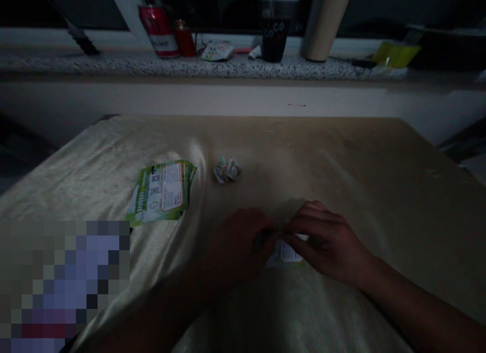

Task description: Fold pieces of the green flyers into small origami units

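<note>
My left hand (245,244) and my right hand (328,241) meet low in the middle, thumbs and fingers pinched together at the top of a printed leaflet (290,252). Part of this leaflet shows between and below the fingers, with a pale text panel; the rest is hidden by the hands. Beyond my left hand stands a small folded paper piece (228,170) with pointed corners. To its left lies a fanned stack of green printed leaflets (161,191), which neither hand touches.
A beige cloth (360,191) covers the table. On the speckled windowsill (235,67) behind stand a red can (159,31), a smaller red container (185,39), a dark lidded cup (275,34), a cardboard tube (328,24) and a yellow item (397,54). A blurred-out patch covers the lower left.
</note>
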Demonstrator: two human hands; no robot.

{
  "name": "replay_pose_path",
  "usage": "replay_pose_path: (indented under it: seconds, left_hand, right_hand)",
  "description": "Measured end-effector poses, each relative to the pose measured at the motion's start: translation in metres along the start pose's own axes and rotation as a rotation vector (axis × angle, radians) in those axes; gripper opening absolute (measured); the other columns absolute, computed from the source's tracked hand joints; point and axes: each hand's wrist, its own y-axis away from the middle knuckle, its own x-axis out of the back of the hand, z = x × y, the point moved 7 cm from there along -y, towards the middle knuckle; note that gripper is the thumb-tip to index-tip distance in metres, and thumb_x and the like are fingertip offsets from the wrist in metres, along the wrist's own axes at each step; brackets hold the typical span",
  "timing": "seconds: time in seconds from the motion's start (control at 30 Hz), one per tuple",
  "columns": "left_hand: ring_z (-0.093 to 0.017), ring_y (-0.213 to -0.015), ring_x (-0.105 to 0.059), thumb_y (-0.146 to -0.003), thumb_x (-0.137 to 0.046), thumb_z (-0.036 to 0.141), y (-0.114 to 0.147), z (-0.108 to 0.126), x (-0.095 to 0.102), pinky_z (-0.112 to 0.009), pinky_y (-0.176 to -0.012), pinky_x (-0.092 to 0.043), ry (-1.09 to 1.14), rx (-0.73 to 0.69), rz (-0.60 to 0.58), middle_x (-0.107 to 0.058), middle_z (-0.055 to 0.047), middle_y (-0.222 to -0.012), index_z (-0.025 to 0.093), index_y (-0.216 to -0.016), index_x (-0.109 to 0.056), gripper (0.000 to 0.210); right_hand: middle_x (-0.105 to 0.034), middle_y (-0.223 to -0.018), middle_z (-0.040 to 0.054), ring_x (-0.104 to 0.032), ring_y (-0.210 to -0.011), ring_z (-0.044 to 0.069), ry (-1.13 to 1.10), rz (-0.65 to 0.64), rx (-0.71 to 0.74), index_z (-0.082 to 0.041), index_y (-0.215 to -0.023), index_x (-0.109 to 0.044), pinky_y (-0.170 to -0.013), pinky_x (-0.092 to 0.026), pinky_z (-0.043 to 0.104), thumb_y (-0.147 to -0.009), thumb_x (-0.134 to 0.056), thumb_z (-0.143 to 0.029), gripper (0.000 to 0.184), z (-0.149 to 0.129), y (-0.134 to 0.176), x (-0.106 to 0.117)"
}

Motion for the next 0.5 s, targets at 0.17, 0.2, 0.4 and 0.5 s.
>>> replay_pose_path:
  seconds: [0.17,0.2,0.4,0.5]
  left_hand:
    - [-0.018,-0.077,-0.059,-0.094,-0.055,0.020,0.004,0.019,0.005,-0.032,-0.073,-0.045,-0.122,-0.169,0.145,-0.065,-0.004,-0.083,0.017,-0.088,-0.063,0.010]
    - [-0.018,-0.077,-0.058,-0.095,-0.054,0.019,0.005,0.023,0.006,-0.032,-0.073,-0.045,-0.147,-0.201,0.170,-0.065,-0.004,-0.083,0.017,-0.088,-0.062,0.011]
    - [-0.017,-0.074,-0.058,-0.094,-0.054,0.015,0.007,0.033,0.014,-0.033,-0.073,-0.044,-0.232,-0.277,0.280,-0.066,-0.004,-0.081,0.017,-0.087,-0.060,0.010]
    - [-0.018,-0.075,-0.059,-0.094,-0.056,0.016,0.007,0.030,0.018,-0.033,-0.073,-0.045,-0.251,-0.251,0.291,-0.065,-0.004,-0.082,0.018,-0.088,-0.060,0.007]
  right_hand:
    - [-0.066,-0.072,0.0040,-0.058,-0.069,0.019,0.095,0.163,0.054,-0.019,-0.085,-0.067,-0.067,-0.044,0.038,-0.083,-0.067,-0.015,0.004,-0.013,-0.003,0.009]
    - [-0.065,-0.070,0.0034,-0.058,-0.068,0.019,0.114,0.181,0.051,-0.019,-0.083,-0.066,-0.066,-0.044,0.038,-0.082,-0.067,-0.015,0.004,-0.014,-0.004,0.010]
    - [-0.062,-0.064,0.0002,-0.058,-0.061,0.017,0.199,0.284,-0.048,-0.021,-0.071,-0.057,-0.064,-0.044,0.036,-0.079,-0.066,-0.013,0.014,-0.001,-0.002,0.027]
    - [-0.061,-0.062,-0.0005,-0.058,-0.061,0.017,0.232,0.334,-0.106,-0.022,-0.069,-0.057,-0.062,-0.045,0.035,-0.080,-0.065,-0.013,0.015,0.009,0.000,0.039]
